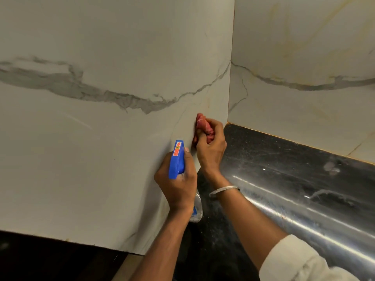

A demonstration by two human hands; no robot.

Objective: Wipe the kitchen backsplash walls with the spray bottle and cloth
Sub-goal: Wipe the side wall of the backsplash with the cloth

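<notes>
The white marble-look backsplash (113,138) fills the left of the head view and meets a second marble wall (300,57) at a corner. My right hand (211,147) presses a bunched red cloth (204,126) against the left wall, low down near that corner. Just below and to its left, my left hand (178,183) grips a spray bottle with a blue trigger head (177,159) and a clear body (196,207); its nozzle points up along the wall. The two hands nearly touch.
A glossy black stone countertop (294,179) runs along the right, under the second wall. A silver bangle (223,190) circles my right wrist, above a white sleeve (300,260). Below the left wall's bottom edge lies a dark area (50,258).
</notes>
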